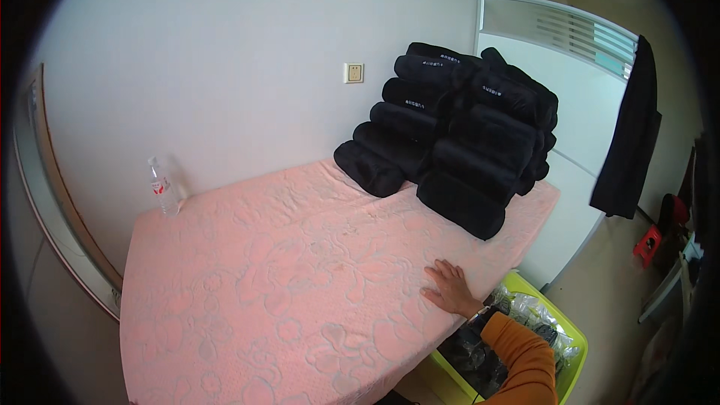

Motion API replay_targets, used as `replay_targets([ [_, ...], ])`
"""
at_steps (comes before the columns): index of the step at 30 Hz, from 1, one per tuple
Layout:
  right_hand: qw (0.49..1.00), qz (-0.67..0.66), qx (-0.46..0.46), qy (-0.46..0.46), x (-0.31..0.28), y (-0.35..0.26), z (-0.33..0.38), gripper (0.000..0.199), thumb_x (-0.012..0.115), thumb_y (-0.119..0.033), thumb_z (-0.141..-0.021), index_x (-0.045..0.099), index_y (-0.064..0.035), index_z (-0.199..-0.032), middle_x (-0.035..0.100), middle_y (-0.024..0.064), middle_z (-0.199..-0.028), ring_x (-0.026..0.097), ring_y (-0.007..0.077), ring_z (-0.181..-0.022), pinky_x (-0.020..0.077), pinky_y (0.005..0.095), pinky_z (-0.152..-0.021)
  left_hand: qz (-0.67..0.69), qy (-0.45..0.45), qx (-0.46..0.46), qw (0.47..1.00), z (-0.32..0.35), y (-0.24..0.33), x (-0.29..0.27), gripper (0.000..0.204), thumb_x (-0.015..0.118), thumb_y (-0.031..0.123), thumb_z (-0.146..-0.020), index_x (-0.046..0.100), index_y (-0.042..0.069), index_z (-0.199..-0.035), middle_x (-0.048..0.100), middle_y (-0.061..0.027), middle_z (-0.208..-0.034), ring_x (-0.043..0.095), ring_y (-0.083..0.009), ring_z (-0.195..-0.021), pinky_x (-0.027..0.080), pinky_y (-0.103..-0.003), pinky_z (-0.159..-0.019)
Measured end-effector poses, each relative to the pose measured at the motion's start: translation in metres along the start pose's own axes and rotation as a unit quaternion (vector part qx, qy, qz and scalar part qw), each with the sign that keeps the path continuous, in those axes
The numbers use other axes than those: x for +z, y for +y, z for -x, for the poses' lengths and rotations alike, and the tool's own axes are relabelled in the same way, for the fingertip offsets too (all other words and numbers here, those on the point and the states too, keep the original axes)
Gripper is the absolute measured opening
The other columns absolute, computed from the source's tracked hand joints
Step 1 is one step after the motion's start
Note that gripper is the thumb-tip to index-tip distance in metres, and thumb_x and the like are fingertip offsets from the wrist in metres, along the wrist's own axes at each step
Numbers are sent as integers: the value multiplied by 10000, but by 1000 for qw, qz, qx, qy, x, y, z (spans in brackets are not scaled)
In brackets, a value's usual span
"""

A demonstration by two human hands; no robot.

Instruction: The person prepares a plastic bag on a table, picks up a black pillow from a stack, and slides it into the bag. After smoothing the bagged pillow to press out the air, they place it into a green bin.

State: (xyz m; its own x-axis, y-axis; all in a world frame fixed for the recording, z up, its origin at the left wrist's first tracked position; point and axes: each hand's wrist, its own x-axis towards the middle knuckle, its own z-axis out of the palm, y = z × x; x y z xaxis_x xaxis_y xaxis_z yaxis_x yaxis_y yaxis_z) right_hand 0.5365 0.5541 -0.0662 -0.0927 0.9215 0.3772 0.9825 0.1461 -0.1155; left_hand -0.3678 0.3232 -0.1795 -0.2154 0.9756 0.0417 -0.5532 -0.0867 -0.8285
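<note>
My right hand (450, 289) lies flat with fingers spread on the pink patterned tablecloth (285, 285), near the table's right edge. It holds nothing. An orange sleeve and a dark wristband show on that arm. Beyond the hand, black rolled cloth bundles (465, 191) are stacked in two columns at the far right of the table; several carry small white lettering. My left hand does not show.
A clear plastic bottle (163, 189) stands at the table's far left by the wall. Below the right edge sits a yellow-green bin (577, 352) with plastic-wrapped dark items. A white partition (574, 127) with a dark garment (628, 135) hanging on it rises behind; a red stool (646, 246) stands farther right.
</note>
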Motion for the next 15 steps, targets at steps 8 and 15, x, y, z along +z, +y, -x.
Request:
replay_targets([
  [8,1000,-22,0,-5,1,0,-3,601,558,-472,-890,461,-75,-1330,375,227,-1406,322,386,-1313,213,575,-1054,-19,-42,28,999,2,-25,-16,668,240,505,-1003,76,131,-1532,17,-105,-1598,-18,-282,-1469,19,-544,-1170],
  [15,1000,-15,0,7,0,0,-1,588,565,-466,-889,472,-76,-1318,380,226,-1403,334,382,-1303,220,565,-1052,-308,4,61,949,-28,-52,-27,662,269,487,-999,103,122,-1526,54,-113,-1592,17,-279,-1465,64,-518,-1164],
])
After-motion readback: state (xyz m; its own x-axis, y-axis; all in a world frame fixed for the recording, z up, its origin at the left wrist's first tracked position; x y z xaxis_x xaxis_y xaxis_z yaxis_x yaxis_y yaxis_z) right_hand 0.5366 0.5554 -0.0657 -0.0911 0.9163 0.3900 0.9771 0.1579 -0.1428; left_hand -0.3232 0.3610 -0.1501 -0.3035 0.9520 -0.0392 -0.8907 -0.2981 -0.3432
